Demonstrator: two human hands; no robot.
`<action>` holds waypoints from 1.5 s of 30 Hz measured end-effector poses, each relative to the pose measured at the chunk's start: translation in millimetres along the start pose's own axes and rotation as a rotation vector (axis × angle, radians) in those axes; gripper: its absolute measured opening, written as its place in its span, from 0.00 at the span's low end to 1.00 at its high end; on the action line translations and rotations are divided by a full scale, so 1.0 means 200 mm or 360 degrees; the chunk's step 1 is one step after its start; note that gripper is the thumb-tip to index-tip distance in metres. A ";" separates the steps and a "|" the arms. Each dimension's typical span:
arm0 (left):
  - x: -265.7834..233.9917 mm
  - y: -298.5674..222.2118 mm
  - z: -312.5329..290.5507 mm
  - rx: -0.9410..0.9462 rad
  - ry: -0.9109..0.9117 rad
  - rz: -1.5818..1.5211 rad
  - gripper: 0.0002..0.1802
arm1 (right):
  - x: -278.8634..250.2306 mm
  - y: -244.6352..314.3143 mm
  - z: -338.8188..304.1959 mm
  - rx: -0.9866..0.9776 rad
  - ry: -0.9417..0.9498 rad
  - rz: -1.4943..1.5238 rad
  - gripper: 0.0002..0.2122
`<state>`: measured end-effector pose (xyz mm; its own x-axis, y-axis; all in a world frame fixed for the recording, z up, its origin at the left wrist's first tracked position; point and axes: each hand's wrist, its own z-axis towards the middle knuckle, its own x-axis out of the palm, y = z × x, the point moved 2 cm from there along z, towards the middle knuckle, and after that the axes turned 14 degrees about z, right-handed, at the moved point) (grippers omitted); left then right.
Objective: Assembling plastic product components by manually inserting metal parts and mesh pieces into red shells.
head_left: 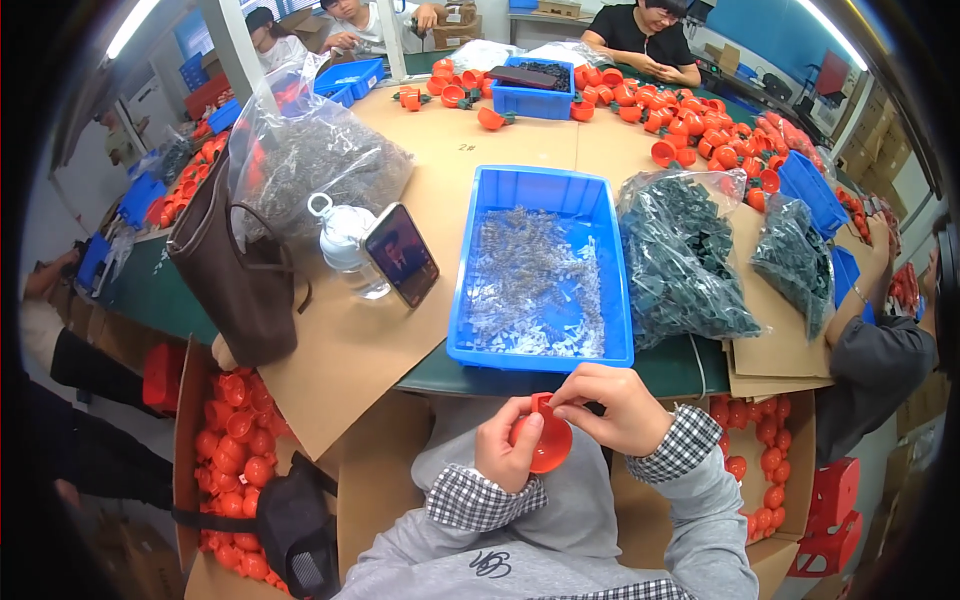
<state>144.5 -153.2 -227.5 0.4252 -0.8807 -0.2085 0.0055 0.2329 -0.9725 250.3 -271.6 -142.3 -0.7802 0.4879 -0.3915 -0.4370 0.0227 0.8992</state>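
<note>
Above my lap, in front of the table edge, my left hand (508, 446) is closed round a round red plastic cup-shaped part (550, 452). The fingers of my right hand (618, 404) are pinched together at the upper edge of that part. Whatever small thing they may hold is hidden. Just beyond my hands stands a blue bin (462, 345) with many small thin metal-looking pieces (520, 260) and small whitish pieces (575, 335) in it.
Right of the bin lie clear bags of dark green parts (680, 265). On the left are a brown bag (235, 265), a clear bottle (350, 250) and a propped phone (402, 255). Boxes of red parts (235, 455) flank my legs. Co-workers (650, 40) sit round the table.
</note>
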 end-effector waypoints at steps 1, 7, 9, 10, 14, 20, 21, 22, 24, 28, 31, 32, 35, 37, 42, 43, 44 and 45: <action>0.00 0.00 0.00 -0.0001 -0.0003 0.0002 0.13 | 0.00 0.00 0.00 -0.0002 0.0002 0.0003 0.04; 0.00 -0.01 0.00 0.0047 0.0016 0.0086 0.14 | 0.01 0.01 0.01 0.0023 0.0008 0.0017 0.04; 0.00 -0.02 0.00 0.0066 0.0016 0.0117 0.14 | 0.01 0.02 0.01 0.0049 -0.0004 0.0057 0.04; 0.00 -0.01 0.00 0.0066 0.0013 0.0114 0.14 | 0.01 0.02 0.01 0.0048 -0.0001 0.0054 0.04; 0.00 -0.01 0.00 0.0091 0.0002 0.0146 0.14 | 0.02 0.00 0.01 0.0036 -0.0019 0.0040 0.03; 0.00 -0.02 -0.01 0.0066 0.0057 0.0080 0.14 | 0.04 -0.03 0.01 0.0080 -0.0123 0.0161 0.06; -0.01 -0.02 -0.01 0.0083 0.0074 0.0076 0.13 | 0.05 -0.05 0.01 0.0125 -0.0180 0.0293 0.07; -0.01 -0.02 -0.02 0.0079 0.0070 0.0076 0.13 | 0.05 -0.06 0.01 0.0125 -0.0175 0.0295 0.07; 0.00 -0.02 -0.02 0.0076 0.0132 0.0067 0.15 | 0.05 -0.07 0.01 0.0153 -0.0038 0.0253 0.09; 0.05 0.00 -0.03 -0.0015 0.0000 -0.0425 0.17 | 0.02 -0.01 0.06 0.0044 0.0027 -0.0012 0.08; 0.04 0.02 -0.03 -0.0074 0.0039 -0.0692 0.18 | -0.09 0.01 0.19 0.0141 0.0053 0.0079 0.07; 0.04 0.03 -0.02 -0.0058 0.0201 -0.0761 0.16 | -0.14 -0.04 0.24 0.0068 -0.0069 -0.0102 0.05; 0.07 0.01 0.00 -0.0020 0.0348 -0.0784 0.13 | -0.23 -0.23 0.34 0.0050 -0.0290 -0.0698 0.04; 0.08 0.00 0.02 -0.0123 0.0410 -0.0767 0.12 | -0.23 -0.36 0.39 0.0239 -0.0023 -0.1310 0.04; 0.07 -0.03 0.05 -0.0156 0.0339 -0.0591 0.07 | -0.17 -0.39 0.44 0.0371 0.0189 -0.1545 0.05; 0.07 -0.04 0.05 -0.0144 0.0365 -0.0589 0.07 | -0.17 -0.40 0.44 0.0363 0.0236 -0.1533 0.06; 0.07 -0.04 0.05 -0.0161 0.0381 -0.0561 0.07 | -0.18 -0.41 0.43 0.0301 0.0211 -0.1469 0.06; 0.07 -0.04 0.05 -0.0180 0.0383 -0.0531 0.07 | -0.19 -0.40 0.42 0.0302 0.0194 -0.1474 0.06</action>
<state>160.6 -163.2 -222.6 0.1936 -0.9744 0.1143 0.0023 -0.1160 -0.9932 352.3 -219.4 -183.8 -0.2063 0.1107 -0.9722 -0.8332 0.5011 0.2339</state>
